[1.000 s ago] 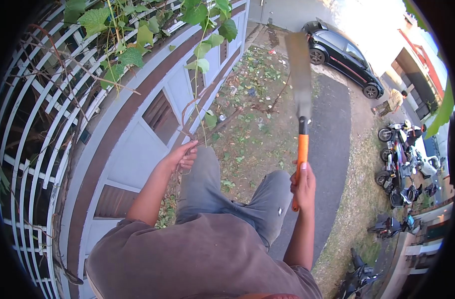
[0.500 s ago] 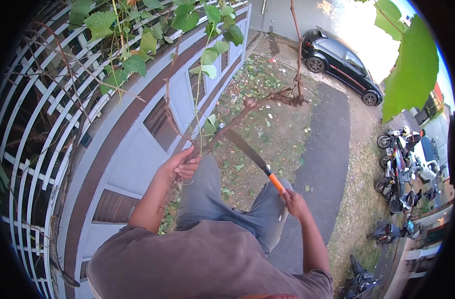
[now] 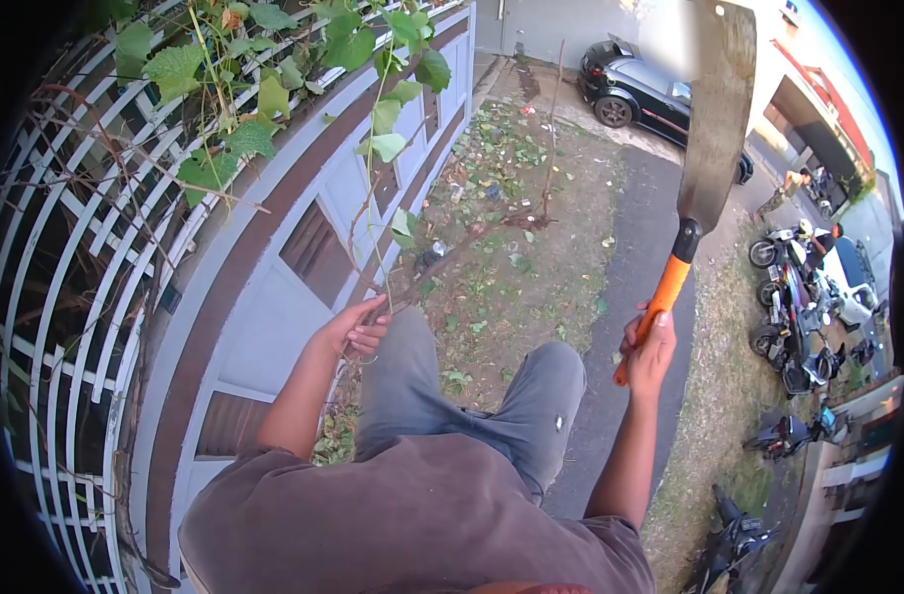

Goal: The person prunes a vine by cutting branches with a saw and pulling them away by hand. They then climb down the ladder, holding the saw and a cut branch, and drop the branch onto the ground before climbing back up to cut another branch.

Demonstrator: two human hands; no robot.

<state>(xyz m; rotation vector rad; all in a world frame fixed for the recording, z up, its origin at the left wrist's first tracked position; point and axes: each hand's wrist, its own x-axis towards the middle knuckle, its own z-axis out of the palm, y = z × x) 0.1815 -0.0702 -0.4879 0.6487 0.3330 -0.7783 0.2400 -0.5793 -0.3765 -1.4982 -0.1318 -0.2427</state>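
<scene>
My left hand (image 3: 361,328) is closed round the lower end of a brown vine branch (image 3: 452,254), which slants up and away over the ground, with a knotted part and a thin upright shoot at its far end. A green leafy stem hangs down beside that hand. My right hand (image 3: 650,348) grips the orange handle of a machete (image 3: 715,129), held up on the right with its broad metal blade pointing upward. The blade is well apart from the branch.
On the left runs a grey and brown wall (image 3: 244,327) topped by a white metal fence (image 3: 51,327), with vine leaves (image 3: 249,139) hanging over it. Fallen leaves litter the ground. A black car (image 3: 638,94), motorcycles (image 3: 794,297) and a distant person (image 3: 784,193) are farther off.
My right hand has lifted the machete from beside the branch up and to the right. The far end of the branch has shifted left and lower, while my left hand keeps its hold.
</scene>
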